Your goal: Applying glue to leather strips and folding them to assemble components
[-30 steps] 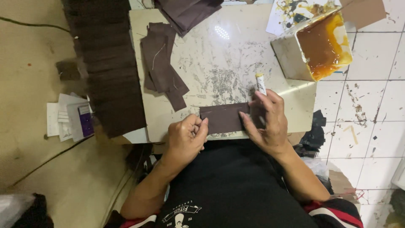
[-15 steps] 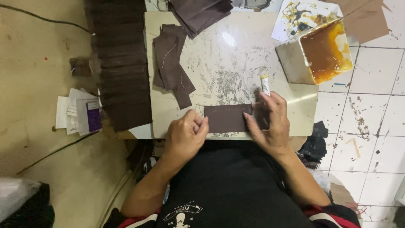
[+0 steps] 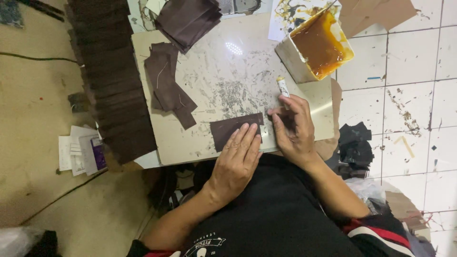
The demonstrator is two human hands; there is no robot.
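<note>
A flat, dark brown rectangular leather strip (image 3: pixel 231 131) lies on the scratched pale work board, near its front edge, long side running left to right with a slight upward tilt toward the right. Its right end is covered, so only the left and middle stretch shows (the surface looks matte and smooth). Just beyond that end, a small white-handled brush (image 3: pixel 283 87) pokes upward, its tip yellowish, angled slightly left.

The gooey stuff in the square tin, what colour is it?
Amber-orange, like honey. The liquid fills the square tin; the head view shows it best.
</note>
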